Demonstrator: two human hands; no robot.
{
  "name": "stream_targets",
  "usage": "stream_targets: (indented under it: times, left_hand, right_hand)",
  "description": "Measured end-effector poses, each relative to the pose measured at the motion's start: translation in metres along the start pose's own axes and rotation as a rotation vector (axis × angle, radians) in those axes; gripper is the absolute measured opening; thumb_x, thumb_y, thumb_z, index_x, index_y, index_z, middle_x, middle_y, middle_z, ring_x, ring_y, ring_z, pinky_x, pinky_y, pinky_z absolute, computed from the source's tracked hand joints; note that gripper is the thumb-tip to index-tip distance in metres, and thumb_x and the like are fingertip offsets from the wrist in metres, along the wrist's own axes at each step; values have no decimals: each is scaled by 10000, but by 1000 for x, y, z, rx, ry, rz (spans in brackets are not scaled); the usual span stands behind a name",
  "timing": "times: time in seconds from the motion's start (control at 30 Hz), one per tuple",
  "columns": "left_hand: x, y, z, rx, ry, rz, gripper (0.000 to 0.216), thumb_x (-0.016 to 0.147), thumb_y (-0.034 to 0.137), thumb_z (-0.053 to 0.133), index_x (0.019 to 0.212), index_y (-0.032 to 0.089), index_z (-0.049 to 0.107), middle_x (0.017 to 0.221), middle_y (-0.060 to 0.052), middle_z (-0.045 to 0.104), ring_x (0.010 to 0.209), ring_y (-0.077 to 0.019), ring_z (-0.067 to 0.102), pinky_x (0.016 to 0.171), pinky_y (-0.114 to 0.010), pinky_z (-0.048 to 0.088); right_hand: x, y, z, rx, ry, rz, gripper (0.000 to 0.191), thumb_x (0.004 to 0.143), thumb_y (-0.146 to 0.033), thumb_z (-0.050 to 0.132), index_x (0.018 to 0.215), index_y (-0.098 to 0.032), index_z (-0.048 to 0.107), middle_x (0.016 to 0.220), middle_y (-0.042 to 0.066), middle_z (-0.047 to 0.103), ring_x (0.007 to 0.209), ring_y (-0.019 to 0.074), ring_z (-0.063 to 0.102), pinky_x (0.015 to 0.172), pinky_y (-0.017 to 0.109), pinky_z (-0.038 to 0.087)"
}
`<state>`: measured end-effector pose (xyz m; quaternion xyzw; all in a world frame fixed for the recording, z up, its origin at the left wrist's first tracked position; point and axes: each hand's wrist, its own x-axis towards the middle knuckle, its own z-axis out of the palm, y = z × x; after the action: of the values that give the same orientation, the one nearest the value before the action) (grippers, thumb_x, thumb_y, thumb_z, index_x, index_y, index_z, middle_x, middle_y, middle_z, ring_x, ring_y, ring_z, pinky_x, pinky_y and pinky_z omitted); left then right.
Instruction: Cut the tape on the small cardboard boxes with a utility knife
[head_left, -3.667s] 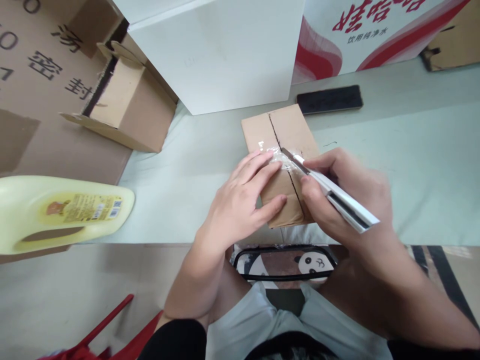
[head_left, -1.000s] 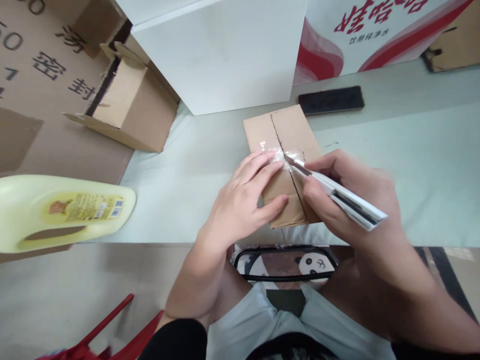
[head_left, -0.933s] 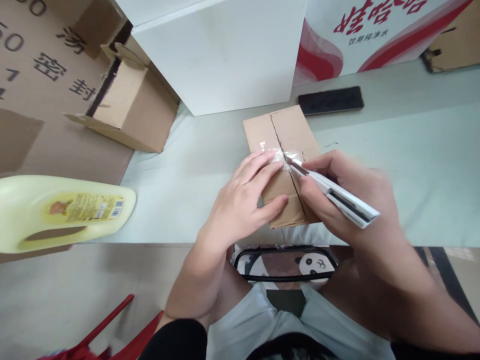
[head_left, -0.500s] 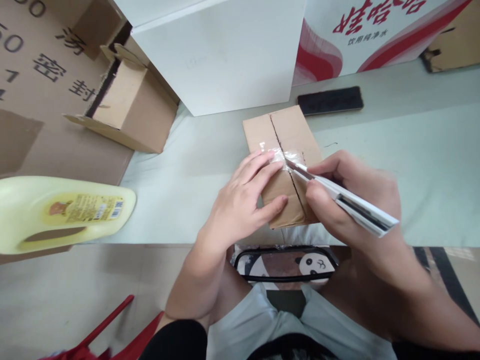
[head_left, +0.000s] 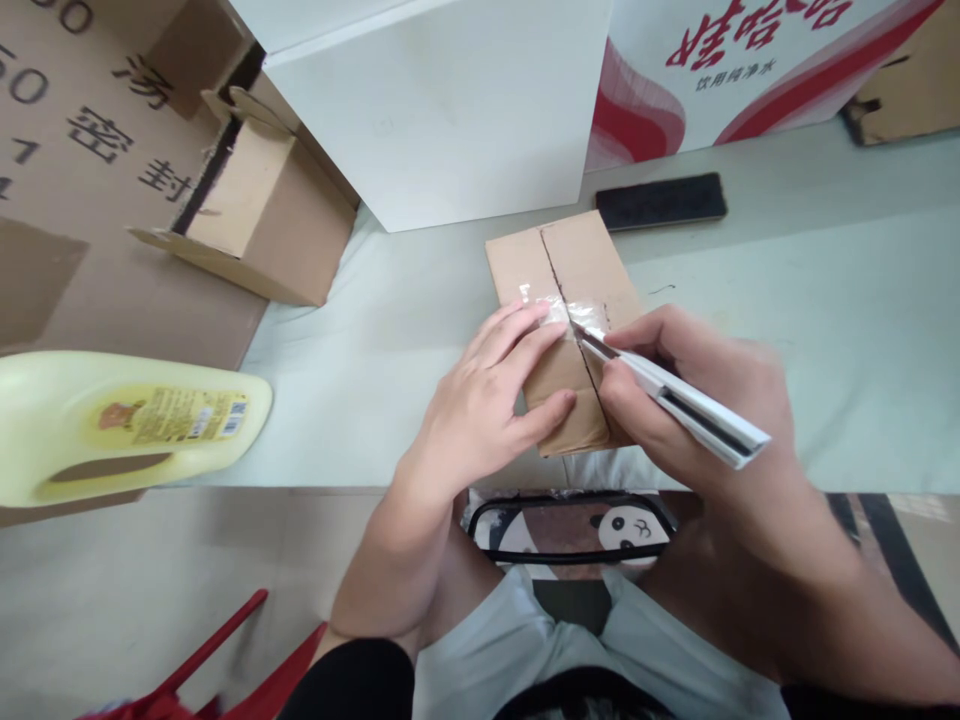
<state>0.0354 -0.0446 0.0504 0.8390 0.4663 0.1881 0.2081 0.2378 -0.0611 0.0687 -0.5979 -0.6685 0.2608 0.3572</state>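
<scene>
A small brown cardboard box (head_left: 589, 250) lies on the table, its two top flaps meeting at a dark seam. Clear tape (head_left: 589, 315) crosses the seam near the middle. My left hand (head_left: 487, 390) lies spread on the box's left side, fingertips on the tape and thumb on the near flap. In my right hand (head_left: 705, 400) is a white utility knife (head_left: 686, 408), held like a pen. Its blade tip touches the seam at the tape. The palm side of the right hand is hidden.
Behind the box lies a black phone (head_left: 660, 201), below a large white box (head_left: 450, 120) and a red-and-white carton (head_left: 720, 80). To the left are an open cardboard box (head_left: 285, 210) and a yellow jug (head_left: 240, 400). The table's edge runs just this side of the box.
My right hand and the utility knife have shifted slightly left, with the knife's rear end a little higher in view. My left hand and the box have stayed put.
</scene>
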Motion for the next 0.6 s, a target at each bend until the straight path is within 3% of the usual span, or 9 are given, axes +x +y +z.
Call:
stream_targets:
  times: [0.6]
  left_hand:
    - [-1,0,0,2,4,7,508,1042,507,537,1473,238,535,1626,-87,496,1577,-287,373,1314,-511,347]
  right_hand:
    - [-2,-3,0,-24,76,-56,70,798,-312,621,808,-243,608,548,-31,595,447,124,506,468,274,386]
